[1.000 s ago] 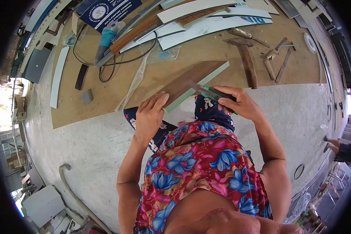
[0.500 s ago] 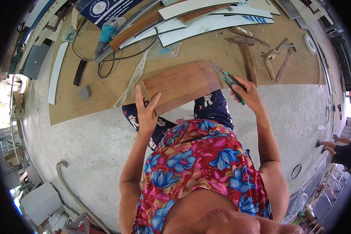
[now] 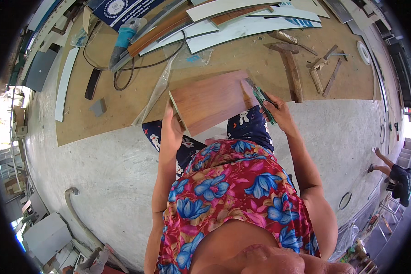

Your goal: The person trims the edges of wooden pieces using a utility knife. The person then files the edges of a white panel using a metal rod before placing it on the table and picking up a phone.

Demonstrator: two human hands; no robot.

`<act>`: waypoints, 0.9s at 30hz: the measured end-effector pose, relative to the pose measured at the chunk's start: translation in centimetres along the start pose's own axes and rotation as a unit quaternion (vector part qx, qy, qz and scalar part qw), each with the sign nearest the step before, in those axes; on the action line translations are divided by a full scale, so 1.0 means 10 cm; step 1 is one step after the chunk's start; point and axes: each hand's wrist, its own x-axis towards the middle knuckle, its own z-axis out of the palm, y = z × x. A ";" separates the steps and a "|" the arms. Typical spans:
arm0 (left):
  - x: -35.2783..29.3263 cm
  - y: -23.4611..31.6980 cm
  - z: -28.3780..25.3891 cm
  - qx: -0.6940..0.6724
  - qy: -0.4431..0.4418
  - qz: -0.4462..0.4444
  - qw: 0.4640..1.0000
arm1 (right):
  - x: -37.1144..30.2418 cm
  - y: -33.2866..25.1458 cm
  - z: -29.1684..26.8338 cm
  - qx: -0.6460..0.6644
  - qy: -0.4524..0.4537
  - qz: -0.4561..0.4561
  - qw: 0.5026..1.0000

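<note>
A wood-grain board (image 3: 212,101) lies over my lap at the edge of the brown sheet, its pale left edge tipped up. At that left edge is my left hand (image 3: 171,130), gripping from beneath and behind, so most of its fingers are hidden. My right hand (image 3: 281,114) is closed around a green utility knife (image 3: 265,105). The knife's metal tip meets the board's right edge.
On the brown sheet (image 3: 137,98) lie a hammer (image 3: 291,68), a teal power tool (image 3: 123,41) with a black cord, several long strips (image 3: 255,34), a dark block (image 3: 93,84) and a tape roll (image 3: 363,52). Another person (image 3: 399,180) is at the far right.
My left hand has gone from spread fingers over the board's left end to gripping behind its edge. That edge tilts up more. My right hand has brought the knife left against the board.
</note>
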 end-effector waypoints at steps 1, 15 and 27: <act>0.06 -0.03 -0.03 0.000 0.002 0.003 1.000 | 0.00 -0.01 0.03 0.003 0.006 -0.003 1.000; -0.15 -0.06 0.60 0.529 0.014 0.315 0.788 | -0.25 -1.24 0.69 0.034 -0.153 -0.124 0.980; -0.15 -0.12 0.42 0.528 -0.012 0.356 0.771 | 0.66 -0.54 -0.37 0.012 0.013 -0.001 1.000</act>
